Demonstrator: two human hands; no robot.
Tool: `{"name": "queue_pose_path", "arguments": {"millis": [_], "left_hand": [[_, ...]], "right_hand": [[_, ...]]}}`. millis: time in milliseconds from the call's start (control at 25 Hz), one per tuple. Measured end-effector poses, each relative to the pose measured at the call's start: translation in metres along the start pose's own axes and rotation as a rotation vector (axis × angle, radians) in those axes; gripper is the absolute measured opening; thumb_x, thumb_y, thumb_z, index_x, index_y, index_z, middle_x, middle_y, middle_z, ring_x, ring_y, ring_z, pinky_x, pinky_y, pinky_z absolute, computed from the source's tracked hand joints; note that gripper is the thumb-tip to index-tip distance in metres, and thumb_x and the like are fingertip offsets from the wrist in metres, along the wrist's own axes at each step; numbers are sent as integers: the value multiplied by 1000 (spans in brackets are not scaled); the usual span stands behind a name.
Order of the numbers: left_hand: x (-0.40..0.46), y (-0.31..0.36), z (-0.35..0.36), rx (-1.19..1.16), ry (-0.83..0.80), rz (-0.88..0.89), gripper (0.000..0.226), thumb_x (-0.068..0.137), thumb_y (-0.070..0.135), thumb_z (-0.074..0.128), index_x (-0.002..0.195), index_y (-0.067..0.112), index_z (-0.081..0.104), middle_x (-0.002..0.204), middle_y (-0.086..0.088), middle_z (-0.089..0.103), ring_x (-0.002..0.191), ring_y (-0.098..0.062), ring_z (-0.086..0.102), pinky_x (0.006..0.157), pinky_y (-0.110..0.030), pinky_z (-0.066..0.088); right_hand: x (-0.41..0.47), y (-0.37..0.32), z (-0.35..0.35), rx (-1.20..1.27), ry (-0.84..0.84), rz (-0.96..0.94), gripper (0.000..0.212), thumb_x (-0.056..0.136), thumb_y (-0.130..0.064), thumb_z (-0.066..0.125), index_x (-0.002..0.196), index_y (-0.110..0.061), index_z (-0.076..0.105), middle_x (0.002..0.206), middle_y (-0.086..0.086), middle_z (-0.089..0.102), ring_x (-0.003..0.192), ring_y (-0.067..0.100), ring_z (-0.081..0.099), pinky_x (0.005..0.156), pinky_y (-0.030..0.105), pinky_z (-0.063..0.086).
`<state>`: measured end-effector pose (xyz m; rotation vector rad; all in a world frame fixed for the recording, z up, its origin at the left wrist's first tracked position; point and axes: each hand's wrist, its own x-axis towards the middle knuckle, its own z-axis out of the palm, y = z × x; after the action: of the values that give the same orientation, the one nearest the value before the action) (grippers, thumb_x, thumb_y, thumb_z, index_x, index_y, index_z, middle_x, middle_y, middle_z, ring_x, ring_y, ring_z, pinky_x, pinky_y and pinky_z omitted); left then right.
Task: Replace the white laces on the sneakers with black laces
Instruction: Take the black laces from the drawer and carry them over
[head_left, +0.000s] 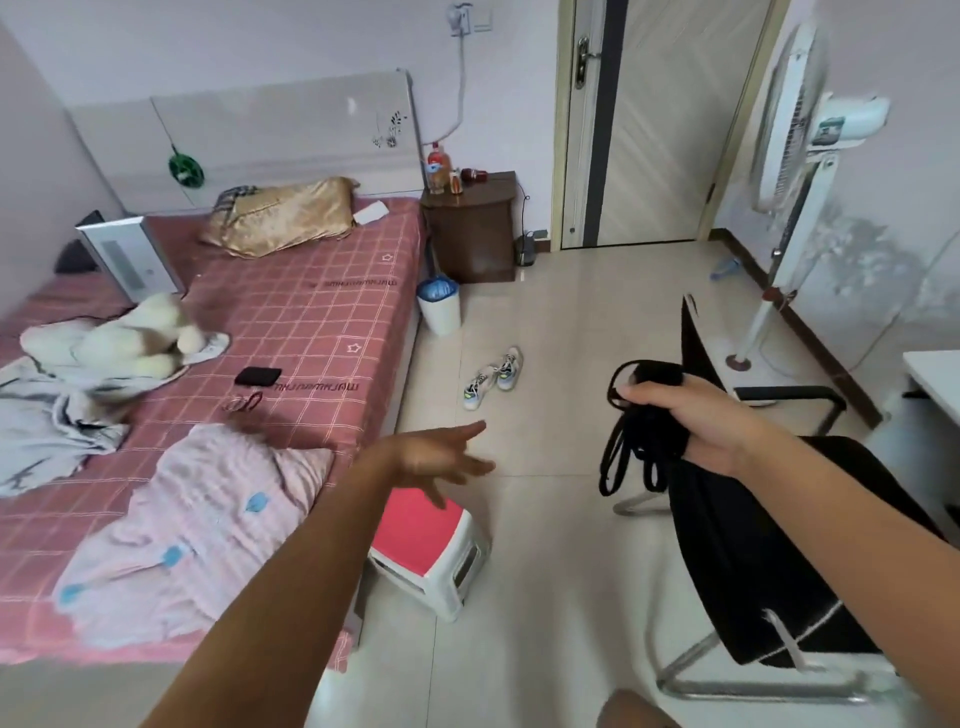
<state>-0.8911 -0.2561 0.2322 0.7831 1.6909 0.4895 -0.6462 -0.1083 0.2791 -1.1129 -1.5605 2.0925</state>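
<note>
Sneakers with white laces sit side by side on the tiled floor, near the bed and well beyond a red-topped stool. His right hand clutches a bundle of black laces, loops dangling. His left hand reaches forward, fingers spread, holding nothing.

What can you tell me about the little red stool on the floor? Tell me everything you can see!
The stool is small and low, with a flat red top and a white body and legs that look like plastic. One white side has a dark slot-shaped opening. It stands upright on the pale tiled floor, close beside the bed, near its corner. Nothing sits on it. The left hand is in front of its top edge in this view; whether it touches cannot be told.
</note>
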Motion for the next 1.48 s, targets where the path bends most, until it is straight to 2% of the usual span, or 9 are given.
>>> {"name": "queue_pose_path", "arguments": {"millis": [160,320,480,600,760,880,1080,1240,1480], "left_hand": [[58,22,-22,192,257,213,52,89,42,60,137,30,45,139,10,46,130,-10,43,106,-27,32],[107,87,-45,-338,370,455,33,90,29,61,121,26,51,121,2,55,101,-9,57,90,-30,48],[171,153,-83,-316,305,540,73,72,32,78,135,32,41,121,7,54,104,-7,61,88,-30,54],[217,194,-137,-266,528,536,38,79,8,73,114,20,62,102,1,64,78,-11,65,65,-15,52],[271,216,-210,-361,604,430,14,84,4,67,75,14,68,56,7,61,45,-2,50,46,-14,40],[333,229,-269,-400,603,388,12,87,11,65,75,13,65,54,13,57,46,2,48,53,-12,43],[448,263,-370,-700,405,274,14,95,15,54,85,6,58,55,2,56,46,-7,52,65,-37,59],[531,311,-443,-549,427,191,17,96,21,53,86,7,54,63,-2,38,39,-8,34,38,-19,35],[653,370,-498,-103,409,158,21,94,27,54,79,12,56,58,4,41,43,-6,31,43,-18,25]], "right_hand": [[88,-13,4,-22,22,60,5,87,-11,62,86,-10,57,73,8,53,65,20,54,59,34,45],[183,-51,2,-42,-121,67,7,87,-16,63,91,-11,60,83,13,55,72,24,56,62,34,45],[278,-99,-9,166,-356,48,35,81,-16,63,115,-17,60,106,10,67,94,26,67,74,40,54],[353,-135,-18,164,-428,67,49,82,1,60,126,-20,54,119,12,62,106,34,63,82,46,53],[439,-155,-29,95,-330,113,42,82,5,61,120,-14,58,112,15,62,97,33,65,73,39,53],[514,-162,-36,116,-235,134,29,83,3,62,108,-11,60,96,11,66,80,24,66,57,28,50],[645,-172,-54,187,3,187,21,87,5,55,99,-12,59,92,13,61,72,21,58,47,24,45],[738,-189,-81,321,116,224,18,89,2,51,100,-10,59,92,12,61,73,21,53,51,26,42],[868,-194,-151,180,216,246,13,94,-11,50,98,-15,61,83,5,64,68,17,57,56,27,44]]}}
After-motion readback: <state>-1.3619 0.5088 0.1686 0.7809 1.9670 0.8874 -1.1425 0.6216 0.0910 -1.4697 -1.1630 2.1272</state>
